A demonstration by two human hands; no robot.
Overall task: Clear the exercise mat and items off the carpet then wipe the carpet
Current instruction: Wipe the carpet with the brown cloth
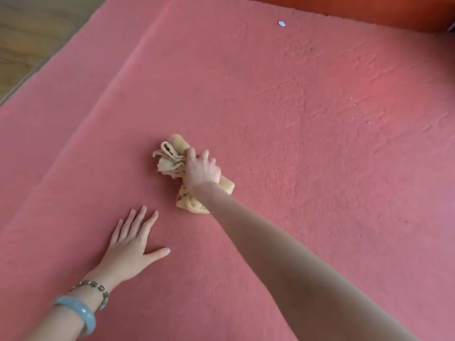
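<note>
Under the right hand [200,169], fingers bunched on a soft, light cloth [172,158]; loose folds fan beyond the grip. Left hand [130,242] flat on carpet [307,119]. Best gripped mid-bundle.

Right hand [202,168] grips bunched yellow cloth [172,156] on pink carpet [320,143]; left hand [130,244] flat.

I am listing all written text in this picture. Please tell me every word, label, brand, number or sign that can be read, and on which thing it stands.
None: no text can be read anywhere.
Small pale object far off on the pink carpet: too small to tell whether it bears any marking.
Yellow cloth gripped by the right hand, pale blue bangle, bead bracelet: no lettering shows.
</note>
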